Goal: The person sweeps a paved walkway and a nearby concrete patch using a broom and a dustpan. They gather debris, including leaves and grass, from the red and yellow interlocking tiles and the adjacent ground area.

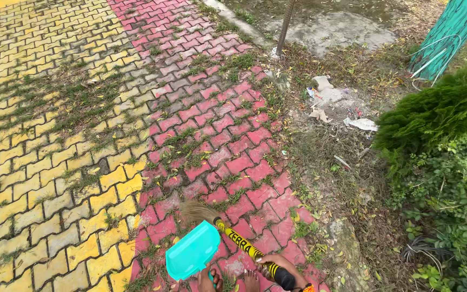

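A turquoise plastic dustpan is held low over the red paving at the bottom centre, with my left hand shut on its handle; only the fingers show at the frame edge. My right hand grips the yellow-and-black handle of a broom. The broom's straw bristles rest on the red pavers just beyond the dustpan's far edge. Part of what looks like a foot shows between my hands.
Red interlocking pavers run beside yellow ones, with grass in the joints. Dirt verge with scattered litter lies to the right, then green bushes. A thin pole and a teal-painted trunk stand at the back.
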